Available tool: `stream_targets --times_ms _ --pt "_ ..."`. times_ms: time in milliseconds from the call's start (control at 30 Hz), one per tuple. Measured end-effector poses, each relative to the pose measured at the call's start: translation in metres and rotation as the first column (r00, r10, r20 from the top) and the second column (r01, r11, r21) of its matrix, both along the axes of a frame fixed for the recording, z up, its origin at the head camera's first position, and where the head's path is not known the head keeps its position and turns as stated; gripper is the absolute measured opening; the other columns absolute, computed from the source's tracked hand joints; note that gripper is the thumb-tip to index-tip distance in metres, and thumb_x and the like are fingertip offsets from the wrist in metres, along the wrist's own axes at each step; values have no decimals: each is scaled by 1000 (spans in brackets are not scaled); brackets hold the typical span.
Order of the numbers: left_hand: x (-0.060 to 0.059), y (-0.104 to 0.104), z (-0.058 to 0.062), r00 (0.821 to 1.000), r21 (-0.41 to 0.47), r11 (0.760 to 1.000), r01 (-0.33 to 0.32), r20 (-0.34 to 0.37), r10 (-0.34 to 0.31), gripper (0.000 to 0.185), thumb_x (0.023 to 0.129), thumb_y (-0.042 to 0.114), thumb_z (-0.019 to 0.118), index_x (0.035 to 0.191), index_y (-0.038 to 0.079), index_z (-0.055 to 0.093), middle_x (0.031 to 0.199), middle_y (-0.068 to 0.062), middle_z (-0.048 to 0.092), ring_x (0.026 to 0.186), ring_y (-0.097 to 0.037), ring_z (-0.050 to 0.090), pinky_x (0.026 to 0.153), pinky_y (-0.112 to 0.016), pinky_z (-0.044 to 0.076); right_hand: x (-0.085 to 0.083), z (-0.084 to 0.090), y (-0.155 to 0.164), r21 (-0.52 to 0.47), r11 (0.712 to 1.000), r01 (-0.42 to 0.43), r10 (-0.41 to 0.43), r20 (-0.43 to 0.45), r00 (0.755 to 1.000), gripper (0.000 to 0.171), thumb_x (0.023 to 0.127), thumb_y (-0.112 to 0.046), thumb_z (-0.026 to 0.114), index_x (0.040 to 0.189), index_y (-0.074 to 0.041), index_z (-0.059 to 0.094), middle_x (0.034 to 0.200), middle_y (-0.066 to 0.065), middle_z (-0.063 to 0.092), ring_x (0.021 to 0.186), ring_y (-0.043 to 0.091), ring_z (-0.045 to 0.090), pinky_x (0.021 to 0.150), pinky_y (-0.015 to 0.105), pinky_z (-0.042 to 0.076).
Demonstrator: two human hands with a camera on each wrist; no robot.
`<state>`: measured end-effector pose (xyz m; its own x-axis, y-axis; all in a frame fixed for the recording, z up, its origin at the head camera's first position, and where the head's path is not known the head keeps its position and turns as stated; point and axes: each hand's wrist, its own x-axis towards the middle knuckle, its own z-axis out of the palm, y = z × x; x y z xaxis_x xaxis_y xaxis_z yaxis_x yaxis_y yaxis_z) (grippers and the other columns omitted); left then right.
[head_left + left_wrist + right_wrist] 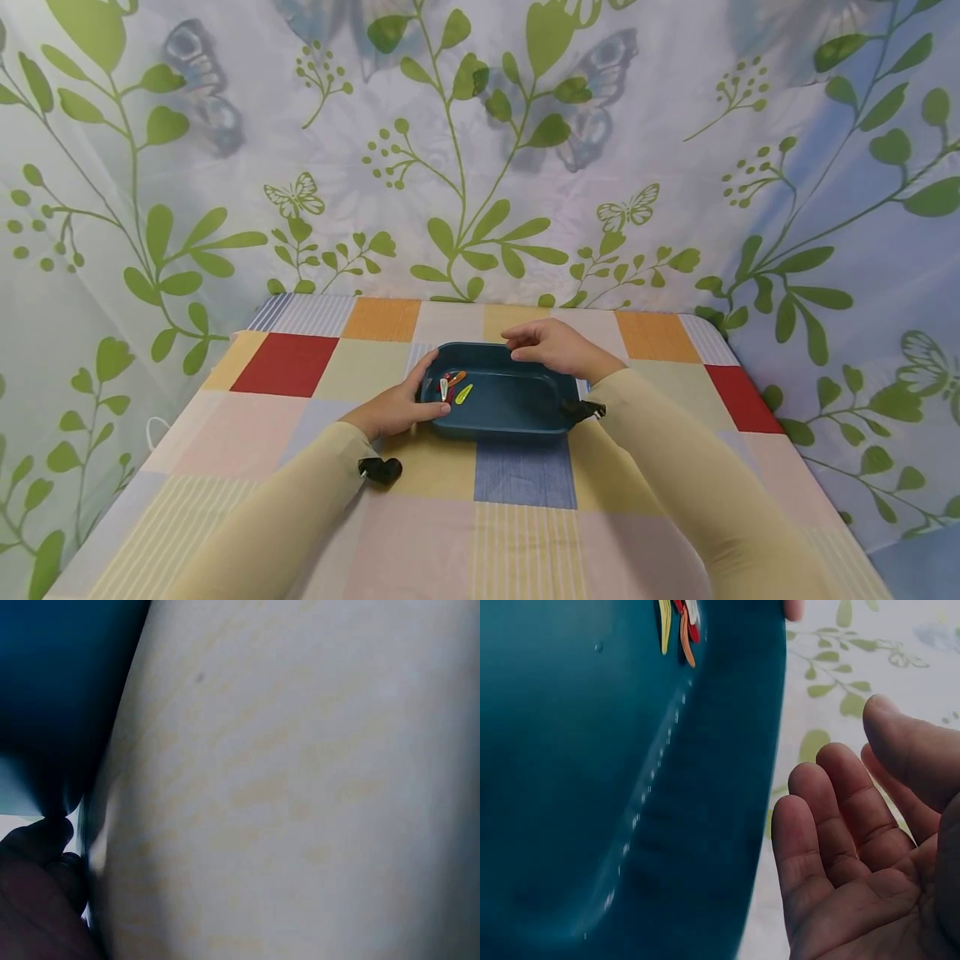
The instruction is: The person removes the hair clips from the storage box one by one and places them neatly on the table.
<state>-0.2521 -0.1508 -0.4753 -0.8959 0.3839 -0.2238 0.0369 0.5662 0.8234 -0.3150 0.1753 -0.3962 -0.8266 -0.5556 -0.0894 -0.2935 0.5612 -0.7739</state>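
Left grip (396, 408) around one end of dark-teal, round-cornered tray (517, 402), right grip (558, 346) slack

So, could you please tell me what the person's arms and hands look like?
The left sleeve and right sleeve are long and plain beige. A small black attachment sits near each wrist. The left hand and right hand wear no gloves.

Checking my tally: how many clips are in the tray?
At least 4, at the tray's left end: yellow clip; beside it, bunched, orange clip, red clip, white clip. More may be hidden.
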Motion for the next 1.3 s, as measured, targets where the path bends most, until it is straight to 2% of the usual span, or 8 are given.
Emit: stream_targets --times_ms 200,400,833,1033,1300 --pt "0 1 0 1000 19 1000 -5 10 4 102 95 45 76 167 48 4 164 -15 38 137 -36 48 121 -64 33 -2 -6 -15 6 999 -49 49 -16 999 45 103 -13 68 146 -1 62 134 21 71 128 31 67 109 48 53" --pt "-1 1 -1 1000 13 1000 2 4 -2 102 95 44 75 167 46 2 161 -18 41 135 -38 50 120 -64 34 -2 -9 -29 45 997 -56 57 -16 998 44 102 -13 70 144 -3 64 131 19 73 126 31 68 109 47 53" --pt "1 2 0 1000 7 1000 -1 5 1 102 95 46 75 167 48 2 165 -17 39 139 -38 49 120 -66 32 -8 -21 -52 75 985 -153 154 -16 988 42 101 -9 70 140 2 65 131 22 72 120 29 71 104 41 57" --pt "0 1 0 1000 12 1000 -5 13 5 102 94 46 75 166 50 2 163 -18 41 136 -37 50 120 -65 33 -10 -27 -61 139 975 -174 179 -30 983 40 101 -10 69 140 -1 67 131 16 74 122 27 70 104 40 56" --pt "1 1 1 1000 -4 1000 0 4 0 101 95 48 74 166 51 2 167 -18 36 138 -38 50 119 -67 33 -16 -38 -70 193 955 -226 237 -36 971 37 100 -10 70 137 -4 70 125 12 77 116 22 72 99 35 57"
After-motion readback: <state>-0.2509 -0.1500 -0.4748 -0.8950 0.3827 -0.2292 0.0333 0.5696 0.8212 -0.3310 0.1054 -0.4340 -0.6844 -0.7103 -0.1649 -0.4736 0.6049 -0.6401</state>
